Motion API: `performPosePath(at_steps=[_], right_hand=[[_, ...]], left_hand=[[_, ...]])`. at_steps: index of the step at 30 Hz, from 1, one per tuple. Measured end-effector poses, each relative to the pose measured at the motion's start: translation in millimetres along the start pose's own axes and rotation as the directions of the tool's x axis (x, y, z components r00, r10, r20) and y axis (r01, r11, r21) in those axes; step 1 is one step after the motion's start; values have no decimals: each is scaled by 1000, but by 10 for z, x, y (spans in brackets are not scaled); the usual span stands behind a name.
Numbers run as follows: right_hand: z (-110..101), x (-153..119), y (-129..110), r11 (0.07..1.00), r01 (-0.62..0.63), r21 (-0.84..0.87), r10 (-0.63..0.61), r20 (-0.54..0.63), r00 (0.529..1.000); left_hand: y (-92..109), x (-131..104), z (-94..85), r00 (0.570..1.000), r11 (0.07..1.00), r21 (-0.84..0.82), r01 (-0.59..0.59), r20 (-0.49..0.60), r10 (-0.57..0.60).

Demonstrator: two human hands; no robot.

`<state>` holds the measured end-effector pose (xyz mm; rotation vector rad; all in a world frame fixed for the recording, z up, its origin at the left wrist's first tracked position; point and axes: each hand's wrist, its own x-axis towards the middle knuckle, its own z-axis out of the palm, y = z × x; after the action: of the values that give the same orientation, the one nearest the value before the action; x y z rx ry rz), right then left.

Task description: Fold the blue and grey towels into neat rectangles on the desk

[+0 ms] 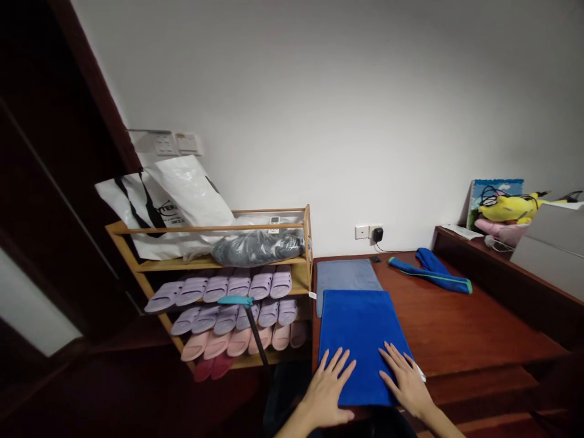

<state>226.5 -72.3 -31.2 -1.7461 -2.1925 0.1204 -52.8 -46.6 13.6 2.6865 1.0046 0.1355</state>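
A bright blue towel (359, 331), folded into a flat rectangle, lies on the reddish-brown wooden table (449, 331). On its lower left part rests my left hand (329, 389), palm down with fingers spread. My right hand (407, 380) lies flat on the towel's lower right edge, fingers apart, close to a small white tag (421, 373). Partly beneath the far end of the blue towel is a greyish-blue folded cloth (347, 275). Farther right on the table, a loose blue cloth strip with green edging (431, 275) lies bent.
A wooden shoe rack (210, 264) at left holds several slippers (238, 285), white bags (191, 198) and a plastic-wrapped grey bundle (261, 246). A blue-topped handle (236, 300) leans before it. Wall sockets with a black plug (378, 235) sit behind the table. A yellow plush toy (508, 208) lies on the raised right ledge.
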Motion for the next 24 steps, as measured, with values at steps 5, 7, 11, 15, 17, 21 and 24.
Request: performPosePath(at_steps=[5,7,11,15,17,21,24], right_hand=[[-131,-230,-2,998,58,-3,-58,22,998],[-181,-232,9,998,55,-4,-55,25,998],[-249,34,71,998,-60,35,59,22,998],[-196,523,159,987,-148,66,150,-25,988],[-102,748,184,986,-158,57,160,-29,987],[117,1003,236,984,-172,34,173,-36,984],[215,1029,324,982,-187,-2,187,-23,982]], left_hand=[[140,-169,127,1000,998,52,21,2,-21],[162,-235,186,1000,998,62,22,-14,-21],[127,-292,177,1000,1000,21,-5,-28,6],[10,-57,-15,980,999,-4,39,-193,-39],[-94,195,-99,964,995,5,99,-250,-94],[-378,714,-108,937,965,15,263,-244,-251],[-559,900,-22,931,951,36,306,-219,-291]])
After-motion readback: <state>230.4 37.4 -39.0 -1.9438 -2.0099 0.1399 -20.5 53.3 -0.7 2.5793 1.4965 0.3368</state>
